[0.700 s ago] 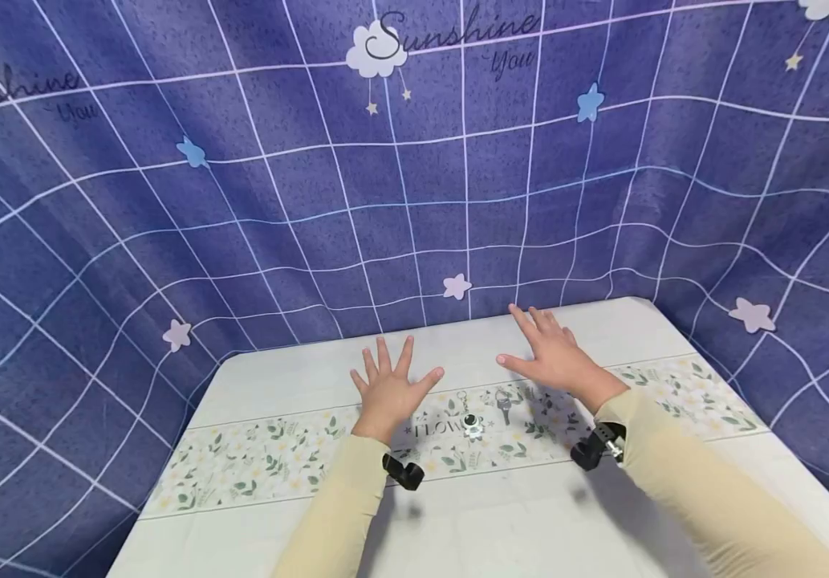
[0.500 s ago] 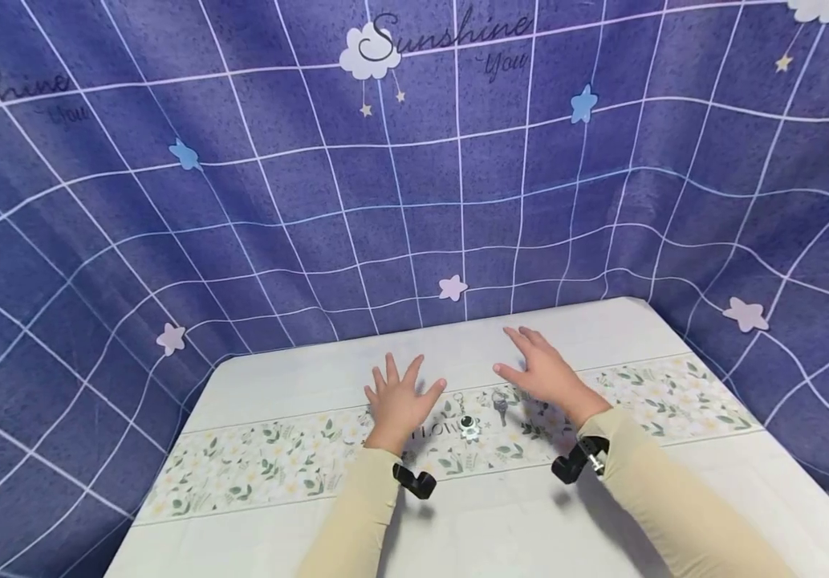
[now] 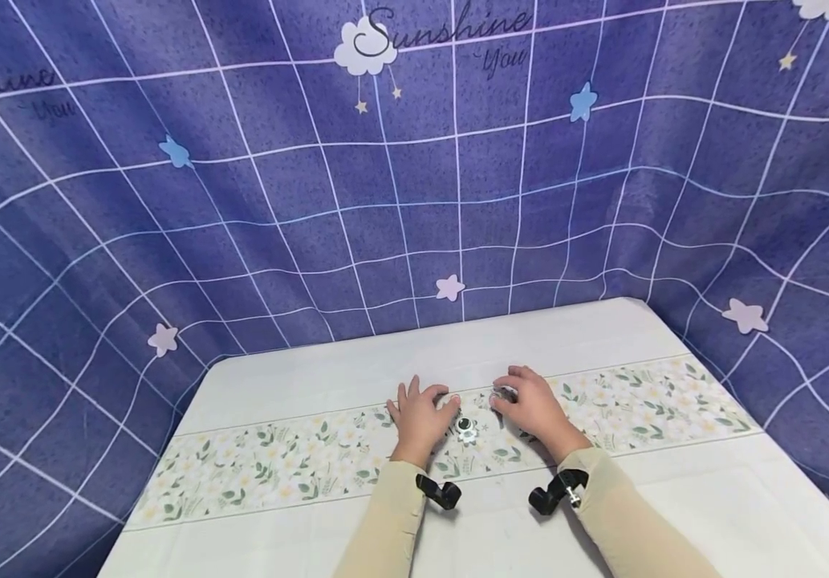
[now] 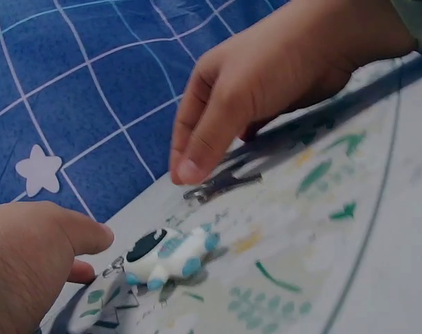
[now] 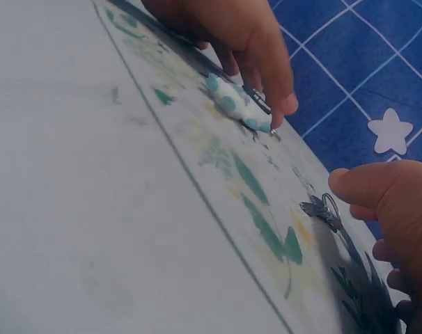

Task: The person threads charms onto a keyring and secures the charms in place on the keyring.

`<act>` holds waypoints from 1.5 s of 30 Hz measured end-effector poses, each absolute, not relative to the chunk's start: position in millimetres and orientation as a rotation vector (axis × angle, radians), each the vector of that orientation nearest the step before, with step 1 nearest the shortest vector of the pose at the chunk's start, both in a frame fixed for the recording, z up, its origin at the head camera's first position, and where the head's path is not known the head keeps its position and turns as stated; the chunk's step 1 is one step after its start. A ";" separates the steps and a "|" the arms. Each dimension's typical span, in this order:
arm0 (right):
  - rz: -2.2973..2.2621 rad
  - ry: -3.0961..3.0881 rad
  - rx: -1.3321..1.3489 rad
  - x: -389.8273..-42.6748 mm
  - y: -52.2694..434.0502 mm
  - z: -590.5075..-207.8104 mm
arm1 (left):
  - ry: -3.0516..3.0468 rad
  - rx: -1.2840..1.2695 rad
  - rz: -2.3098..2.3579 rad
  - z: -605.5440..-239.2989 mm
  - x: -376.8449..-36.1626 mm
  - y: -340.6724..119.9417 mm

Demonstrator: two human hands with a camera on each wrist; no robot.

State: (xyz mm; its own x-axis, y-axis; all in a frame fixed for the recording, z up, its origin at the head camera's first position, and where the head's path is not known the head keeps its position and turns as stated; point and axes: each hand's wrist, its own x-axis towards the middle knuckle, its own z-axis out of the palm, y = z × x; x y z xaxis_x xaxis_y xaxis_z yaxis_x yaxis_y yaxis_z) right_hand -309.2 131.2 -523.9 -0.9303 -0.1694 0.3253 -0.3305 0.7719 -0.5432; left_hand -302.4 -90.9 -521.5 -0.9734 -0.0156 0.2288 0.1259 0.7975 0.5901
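1. Head view showed a small astronaut keychain charm (image 3: 466, 428) lying on the floral band of the table (image 3: 602, 337), between the two hands, with a metal key (image 3: 504, 394) just to its right under the right hand's fingertips.

2. In the left wrist view the charm (image 4: 170, 255) lay flat on the cloth, white with teal spots and a dark visor, and the key (image 4: 221, 185) rested a little beyond it, below the right hand (image 4: 267, 83).

3. The left hand (image 3: 420, 417) sat just left of the charm, fingers curling down toward the charm's ring; the right wrist view put its fingertips (image 5: 267, 104) against the charm (image 5: 235, 103). Whether it had actually pinched anything I could not tell.

4. The right hand (image 3: 533, 409) had its fingers bent over the key, thumb near the key (image 5: 322, 209); a closed grip was not visible, so its hold also stayed uncertain.

5. What had changed: half a second or so earlier both hands were raised and spread wide, palms down, farther back on the table. By this moment they had dropped, drawn in toward each other and curled their fingers down upon the charm and key. I judged that the reach was ending and contact was just beginning, with neither thing lifted yet.

6. Around this, a blue grid backdrop (image 3: 241, 201) with stars and clouds stood behind the table.
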 end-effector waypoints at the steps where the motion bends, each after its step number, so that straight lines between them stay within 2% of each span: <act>1: 0.894 -2.701 0.383 -308.8 130.4 -524.6 | -2.749 -0.087 -0.931 -521.8 -302.1 -89.8; 23: 0.860 -2.744 0.341 -303.9 124.7 -525.8 | -2.726 -0.036 -0.729 -528.6 -297.8 -76.9; 38: 0.891 -2.706 0.341 -311.0 126.2 -527.9 | -2.736 -0.025 -0.643 -511.5 -304.4 -69.3; 45: 0.926 -2.686 0.347 -311.2 126.7 -530.7 | -2.743 -0.067 -0.736 -515.2 -303.9 -68.0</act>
State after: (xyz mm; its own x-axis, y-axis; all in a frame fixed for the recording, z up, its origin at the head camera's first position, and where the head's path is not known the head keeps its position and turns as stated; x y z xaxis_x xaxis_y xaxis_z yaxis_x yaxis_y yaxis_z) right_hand -311.2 126.7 -530.7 -0.9325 -0.1337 0.3354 -0.3120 0.7660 -0.5620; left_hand -303.9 -68.0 -515.2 -0.9539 -0.0323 0.2984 0.1214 0.8678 0.4819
